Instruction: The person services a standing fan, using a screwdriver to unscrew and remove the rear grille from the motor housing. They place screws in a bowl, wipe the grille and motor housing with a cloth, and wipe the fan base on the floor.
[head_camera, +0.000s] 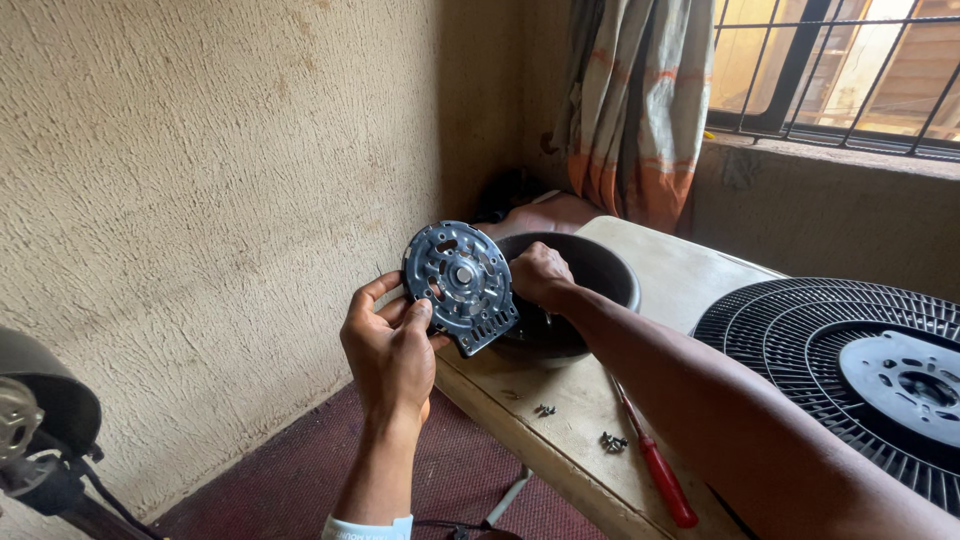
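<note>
Metal shows first: a round grey motor plate (460, 285), pierced with slots and holes and with a small hub at its middle, held upright in the air between our two hands. Our left hand (390, 345) grips its lower left rim, fingers (378, 290) curled narrow around the edge and thumb pressed on the face. Our right hand (540, 275) closes on the opposite rim, fingers bunched tight against the metal. Just behind the right fingers sits a dark round bowl (610, 270) on a pale wooden table (690, 280). Below the right forearm, well apart from the fingertips, lies a red-handled screwdriver (660, 480), with loose screws (612, 441) just beside its shaft. Farther right of the fingers, a black fan grille (790, 330) rests flat on the table. Beyond the bowl hangs a striped curtain (630, 110) beside a barred window (840, 70). We see no packages, labels or signs near the fingers.
</note>
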